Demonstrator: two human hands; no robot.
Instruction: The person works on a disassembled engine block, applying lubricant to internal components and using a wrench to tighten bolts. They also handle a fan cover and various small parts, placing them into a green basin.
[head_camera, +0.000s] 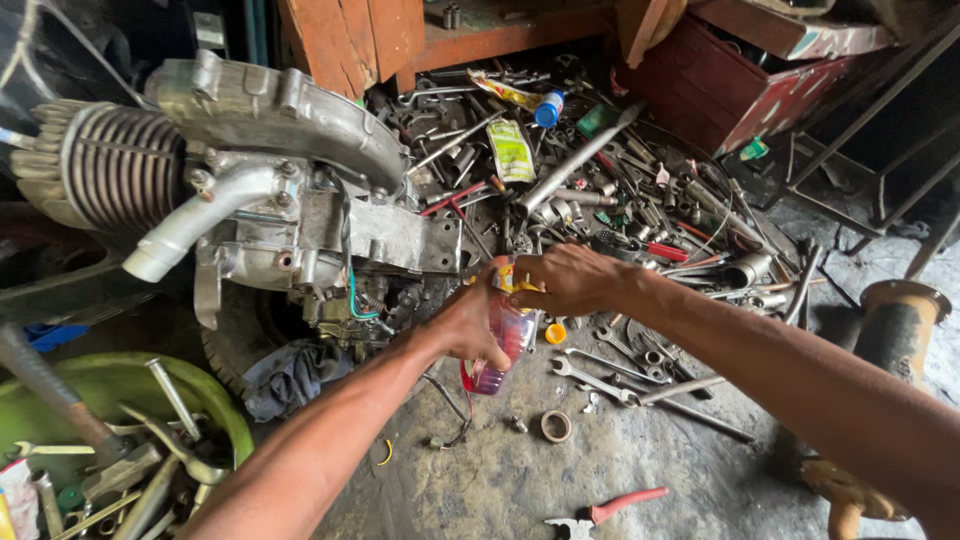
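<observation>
My left hand (468, 322) grips a small clear plastic bottle (505, 345) holding pinkish-red liquid, tilted above the concrete floor. My right hand (566, 279) closes over the bottle's top, where a yellow cap or label shows. An orange cap (555, 333) lies on the floor just right of the bottle. A silver scooter engine (270, 190) with a finned cylinder (105, 165) sits to the left of both hands.
Several spanners (600, 380), sockets and metal parts litter the floor behind and right of my hands. Red-handled pliers (605, 512) lie near the bottom. A green basin (120, 420) with tools sits bottom left. A red metal toolbox (735, 85) stands at the back right.
</observation>
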